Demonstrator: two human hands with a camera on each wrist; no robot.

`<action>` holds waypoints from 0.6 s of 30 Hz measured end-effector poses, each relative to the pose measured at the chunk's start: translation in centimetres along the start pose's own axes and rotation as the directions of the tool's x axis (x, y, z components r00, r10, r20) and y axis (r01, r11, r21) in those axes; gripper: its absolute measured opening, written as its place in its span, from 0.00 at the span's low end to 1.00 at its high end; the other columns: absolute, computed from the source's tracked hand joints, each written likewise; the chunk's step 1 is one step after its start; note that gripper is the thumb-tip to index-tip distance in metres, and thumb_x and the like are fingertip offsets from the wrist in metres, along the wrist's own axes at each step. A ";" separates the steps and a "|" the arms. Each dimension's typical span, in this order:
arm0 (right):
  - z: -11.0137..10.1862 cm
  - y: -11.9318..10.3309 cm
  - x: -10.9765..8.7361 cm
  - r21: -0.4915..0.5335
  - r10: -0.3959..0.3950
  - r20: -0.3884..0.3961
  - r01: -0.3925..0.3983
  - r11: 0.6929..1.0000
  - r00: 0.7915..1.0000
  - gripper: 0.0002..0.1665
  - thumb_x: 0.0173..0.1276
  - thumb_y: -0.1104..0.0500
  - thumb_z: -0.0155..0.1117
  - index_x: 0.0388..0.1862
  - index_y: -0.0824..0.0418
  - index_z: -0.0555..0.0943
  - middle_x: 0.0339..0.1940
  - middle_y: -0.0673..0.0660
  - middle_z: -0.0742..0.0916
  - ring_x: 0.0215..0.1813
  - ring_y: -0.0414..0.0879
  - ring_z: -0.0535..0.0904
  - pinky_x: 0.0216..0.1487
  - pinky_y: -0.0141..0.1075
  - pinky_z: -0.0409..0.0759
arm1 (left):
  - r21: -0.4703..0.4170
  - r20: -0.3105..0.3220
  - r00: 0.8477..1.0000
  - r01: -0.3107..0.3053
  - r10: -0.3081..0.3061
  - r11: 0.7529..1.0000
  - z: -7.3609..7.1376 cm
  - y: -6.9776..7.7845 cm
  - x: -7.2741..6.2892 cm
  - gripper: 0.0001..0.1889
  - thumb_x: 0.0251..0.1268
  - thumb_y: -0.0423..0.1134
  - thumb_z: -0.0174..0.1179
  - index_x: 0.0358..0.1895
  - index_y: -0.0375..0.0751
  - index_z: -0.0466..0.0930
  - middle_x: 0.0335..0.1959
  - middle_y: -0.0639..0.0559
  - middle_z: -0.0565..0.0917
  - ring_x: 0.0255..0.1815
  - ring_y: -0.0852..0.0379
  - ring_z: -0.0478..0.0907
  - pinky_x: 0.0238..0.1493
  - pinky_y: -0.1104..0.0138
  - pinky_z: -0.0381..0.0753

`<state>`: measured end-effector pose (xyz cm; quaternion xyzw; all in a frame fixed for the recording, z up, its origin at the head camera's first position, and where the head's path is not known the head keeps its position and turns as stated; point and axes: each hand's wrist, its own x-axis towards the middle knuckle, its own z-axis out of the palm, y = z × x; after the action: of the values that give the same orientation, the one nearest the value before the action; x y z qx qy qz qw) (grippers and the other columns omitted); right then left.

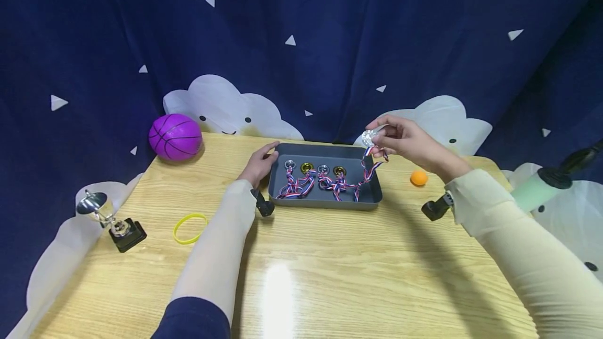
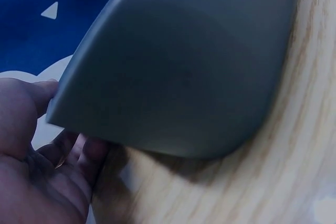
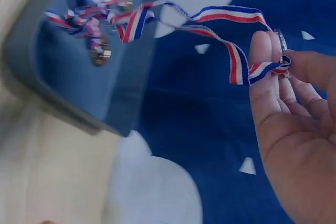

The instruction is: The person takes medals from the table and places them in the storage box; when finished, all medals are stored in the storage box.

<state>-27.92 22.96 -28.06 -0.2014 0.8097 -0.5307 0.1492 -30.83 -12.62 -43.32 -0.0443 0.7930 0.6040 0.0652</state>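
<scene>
A dark grey tray (image 1: 325, 204) stands on the wooden table with two silver and two gold medals in it, their striped ribbons in a tangle. My left hand (image 1: 258, 165) holds the tray's left rim, with the thumb on the edge and fingers against the outside in the left wrist view. Above the tray's right end, my right hand (image 1: 400, 140) pinches a silver medal (image 1: 367, 137) between thumb and fingers. Its red, white and blue ribbon (image 3: 231, 17) hangs down into the tray, where its end meets the other ribbons.
A purple ball (image 1: 175, 137) sits at the back left. Nearer on the left are a trophy cup (image 1: 115, 221) and a yellow wristband (image 1: 177, 230). An orange ball (image 1: 419, 178) lies right of the tray. Behind the right forearm is a pale green bottle (image 1: 534, 191).
</scene>
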 end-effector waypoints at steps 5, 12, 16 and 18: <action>1.2 3.0 1.0 -0.069 0.089 -0.039 -0.091 0.993 0.995 0.22 0.79 0.67 0.58 0.67 0.74 0.69 0.33 0.47 0.86 0.34 0.35 0.87 0.40 0.30 0.89 | 0.001 0.003 1.000 0.004 -0.004 1.000 0.0 0.1 -0.1 0.26 0.87 0.42 0.45 0.83 0.52 0.62 0.83 0.39 0.64 0.81 0.40 0.66 0.83 0.52 0.65; 3.3 6.1 2.7 -0.156 0.182 -0.138 -0.203 0.967 0.974 0.17 0.76 0.70 0.59 0.59 0.78 0.73 0.27 0.48 0.83 0.27 0.35 0.75 0.30 0.27 0.77 | 0.007 -0.004 1.000 0.023 -0.023 1.000 0.0 0.1 -0.3 0.26 0.87 0.43 0.45 0.83 0.54 0.62 0.84 0.41 0.62 0.83 0.41 0.62 0.85 0.52 0.61; 4.4 6.9 3.8 -0.257 0.197 -0.137 -0.227 0.939 0.971 0.15 0.73 0.71 0.61 0.54 0.79 0.75 0.30 0.56 0.86 0.28 0.36 0.79 0.31 0.28 0.81 | 0.003 -0.003 1.000 0.025 -0.025 1.000 -0.1 0.1 -0.3 0.26 0.87 0.43 0.46 0.82 0.55 0.63 0.84 0.41 0.62 0.84 0.41 0.62 0.86 0.51 0.60; 4.8 7.1 4.3 -0.333 0.198 -0.147 -0.237 0.913 0.969 0.13 0.72 0.72 0.62 0.52 0.80 0.76 0.31 0.59 0.87 0.27 0.36 0.81 0.30 0.29 0.83 | 0.002 0.000 1.000 0.017 -0.017 1.000 -0.1 0.1 -0.2 0.26 0.87 0.43 0.46 0.82 0.54 0.63 0.84 0.41 0.63 0.83 0.41 0.63 0.85 0.51 0.61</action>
<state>-30.71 19.54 -36.62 -0.1037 0.9151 -0.3692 0.1247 -30.69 -12.68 -43.16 -0.0513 0.7933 0.6026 0.0703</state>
